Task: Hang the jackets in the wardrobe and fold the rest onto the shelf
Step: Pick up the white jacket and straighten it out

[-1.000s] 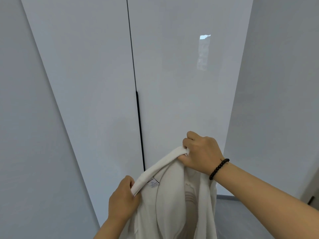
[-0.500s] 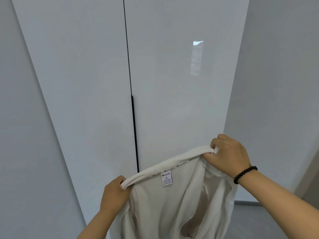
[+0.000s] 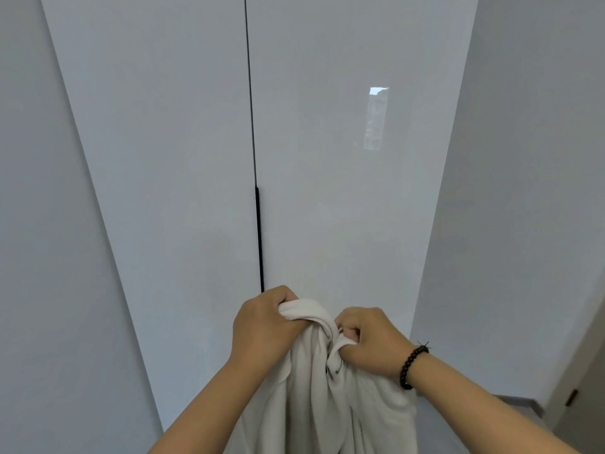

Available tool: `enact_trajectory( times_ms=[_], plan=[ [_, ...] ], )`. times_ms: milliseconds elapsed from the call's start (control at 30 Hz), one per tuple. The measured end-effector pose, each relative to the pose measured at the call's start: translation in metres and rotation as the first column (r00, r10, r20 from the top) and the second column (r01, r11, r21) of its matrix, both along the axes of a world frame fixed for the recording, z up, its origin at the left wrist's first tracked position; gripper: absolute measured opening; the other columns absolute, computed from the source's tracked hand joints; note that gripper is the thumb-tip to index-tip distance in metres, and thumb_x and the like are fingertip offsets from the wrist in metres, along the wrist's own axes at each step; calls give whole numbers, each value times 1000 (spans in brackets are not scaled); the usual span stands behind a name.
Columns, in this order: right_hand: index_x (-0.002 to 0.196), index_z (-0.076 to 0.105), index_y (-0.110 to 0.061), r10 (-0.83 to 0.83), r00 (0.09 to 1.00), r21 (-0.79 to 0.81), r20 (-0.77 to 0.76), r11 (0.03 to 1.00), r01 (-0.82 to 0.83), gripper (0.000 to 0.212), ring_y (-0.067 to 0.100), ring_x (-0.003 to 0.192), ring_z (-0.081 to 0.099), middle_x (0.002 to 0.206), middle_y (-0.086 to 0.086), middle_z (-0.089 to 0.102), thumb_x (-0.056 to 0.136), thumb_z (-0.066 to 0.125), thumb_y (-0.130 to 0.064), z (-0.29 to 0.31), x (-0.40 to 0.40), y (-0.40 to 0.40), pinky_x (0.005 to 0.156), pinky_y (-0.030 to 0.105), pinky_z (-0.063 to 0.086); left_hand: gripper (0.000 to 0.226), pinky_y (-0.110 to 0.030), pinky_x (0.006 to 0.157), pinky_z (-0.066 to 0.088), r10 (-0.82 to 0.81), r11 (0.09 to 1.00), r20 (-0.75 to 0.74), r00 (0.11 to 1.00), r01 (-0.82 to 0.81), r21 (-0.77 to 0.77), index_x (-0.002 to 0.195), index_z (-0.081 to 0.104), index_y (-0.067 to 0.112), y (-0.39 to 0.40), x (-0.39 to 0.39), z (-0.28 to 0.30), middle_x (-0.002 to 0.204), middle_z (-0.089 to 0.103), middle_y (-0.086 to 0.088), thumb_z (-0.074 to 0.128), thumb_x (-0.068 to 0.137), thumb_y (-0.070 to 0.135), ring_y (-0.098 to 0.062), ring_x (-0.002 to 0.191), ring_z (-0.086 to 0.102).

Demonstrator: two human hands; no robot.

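Observation:
A white garment (image 3: 314, 398) hangs bunched in front of me, low in the view. My left hand (image 3: 262, 326) grips its collar on the left, fingers curled round the fabric. Close beside it, my right hand (image 3: 370, 339), with a black bead bracelet at the wrist, grips the collar's other end. Both collar ends are gathered together between the hands. Behind them stands the white wardrobe (image 3: 327, 158), its two glossy doors closed, with a thin black handle strip (image 3: 259, 237) along the seam.
Grey-white walls flank the wardrobe on the left (image 3: 49, 257) and right (image 3: 523, 224). A door edge (image 3: 576, 388) with a dark fitting shows at the lower right corner, above a strip of grey floor.
My hands, which held the collar spread wide apart, have come together, bunching the garment's collar between them. The label is no longer visible.

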State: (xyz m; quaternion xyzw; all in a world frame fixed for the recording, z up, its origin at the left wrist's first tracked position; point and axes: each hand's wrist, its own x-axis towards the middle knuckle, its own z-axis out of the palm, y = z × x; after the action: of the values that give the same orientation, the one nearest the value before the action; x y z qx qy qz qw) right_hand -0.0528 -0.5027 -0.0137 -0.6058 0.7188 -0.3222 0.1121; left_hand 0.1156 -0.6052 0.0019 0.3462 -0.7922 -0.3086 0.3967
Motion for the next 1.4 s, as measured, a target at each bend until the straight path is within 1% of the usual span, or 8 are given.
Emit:
enact_trajectory(
  times_ms=[67,333,500,633,833,1067,1200,1400],
  plan=[
    [55,33,-20,-26,996,-22,83,999,28,32,4,54,39,55,-14,45,67,50,5,-9,8,-5,52,19,31,11,-30,61,48,-2,1000,18,1000,2,-16,67,62,24,-1,5,1,66,64,10,73,70,25,-10,66,58],
    [100,58,-28,69,958,72,279,993,-92,50,17,70,56,82,10,64,66,37,1,-19,35,-41,63,28,48,17,-21,55,39,7,1000,22,1000,-7,20,63,62,25,-37,34,-7,59,60,13,76,69,28,-5,57,51],
    [107,56,-38,101,957,92,272,987,-131,48,9,94,58,104,-8,62,70,56,-8,-12,53,-73,85,25,52,14,-26,55,42,3,1000,-51,999,-2,24,61,62,23,-76,54,-5,61,62,7,69,63,36,-7,57,53],
    [122,48,-43,95,972,148,216,980,-129,56,11,92,61,108,-9,62,70,62,-30,-22,82,-106,77,25,53,8,-29,54,47,-28,992,-3,1000,27,-125,62,63,24,-106,65,-4,60,63,10,67,67,20,-8,59,58],
    [65,48,-17,-75,995,57,71,996,71,25,13,59,45,65,0,53,80,43,2,-23,100,-155,56,26,37,5,-21,46,36,18,940,95,995,15,-342,67,59,27,-153,89,-23,54,56,12,63,66,26,-8,51,53],
    [80,69,-19,-225,974,-124,-8,967,222,29,13,67,61,70,-5,66,78,48,1,-5,105,-200,59,28,48,33,-30,53,42,185,918,132,974,-123,-378,92,51,19,-216,130,-55,81,49,9,73,67,20,-16,68,49],
    [74,67,-19,-244,968,-148,56,957,250,29,8,61,55,66,-6,64,77,48,3,-5,113,-218,56,19,42,24,-31,68,48,202,972,84,976,-211,107,100,53,20,-247,163,-63,94,55,8,68,81,15,-16,84,55],
    [67,66,-16,-218,966,-125,139,964,236,35,2,53,46,61,-5,60,76,44,10,-9,127,-248,52,13,36,39,-31,67,42,-11,746,14,1000,-1,666,79,63,7,-281,175,-66,76,60,-8,70,77,46,-19,70,53]
  ],
)
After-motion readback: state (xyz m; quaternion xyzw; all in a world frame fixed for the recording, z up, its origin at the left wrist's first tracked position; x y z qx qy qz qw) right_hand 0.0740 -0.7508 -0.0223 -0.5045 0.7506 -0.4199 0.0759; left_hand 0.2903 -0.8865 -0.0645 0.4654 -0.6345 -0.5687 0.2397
